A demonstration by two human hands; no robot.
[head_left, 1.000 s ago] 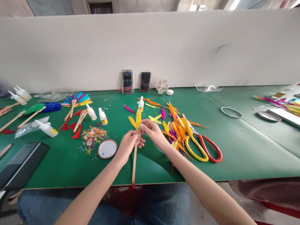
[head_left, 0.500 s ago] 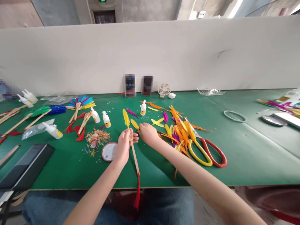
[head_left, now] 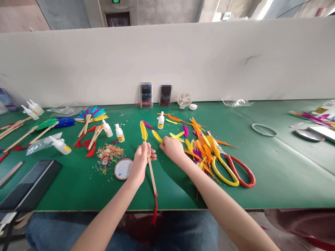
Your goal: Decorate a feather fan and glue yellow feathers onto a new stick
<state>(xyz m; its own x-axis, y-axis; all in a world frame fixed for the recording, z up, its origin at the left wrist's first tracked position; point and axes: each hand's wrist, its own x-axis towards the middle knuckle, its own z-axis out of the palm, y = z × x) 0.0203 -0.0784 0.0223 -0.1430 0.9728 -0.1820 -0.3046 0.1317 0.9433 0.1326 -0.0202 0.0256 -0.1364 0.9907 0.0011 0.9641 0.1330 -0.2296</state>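
Observation:
My left hand (head_left: 140,161) is closed around the top of a wooden stick (head_left: 152,173) with a red tassel (head_left: 155,212) hanging off the table edge. One yellow feather (head_left: 143,130) stands up from the stick's top. My right hand (head_left: 171,148) pinches the base of a second yellow feather (head_left: 156,135), held just right of the stick and apart from it. A heap of orange, yellow and pink feathers (head_left: 200,143) lies right of my right hand.
Red and yellow scissors (head_left: 230,167) lie by the feathers. Small glue bottles (head_left: 119,132) stand to the left, another glue bottle (head_left: 161,120) behind. A round lid (head_left: 123,168), confetti scraps (head_left: 108,154), finished feather fans (head_left: 89,115), a black tablet (head_left: 28,184) and a ring (head_left: 264,130) lie on the green table (head_left: 274,167).
The two yellow feathers were together at the stick's top; my right hand has drawn one away to the right. The stick has tilted, its tassel end swinging right.

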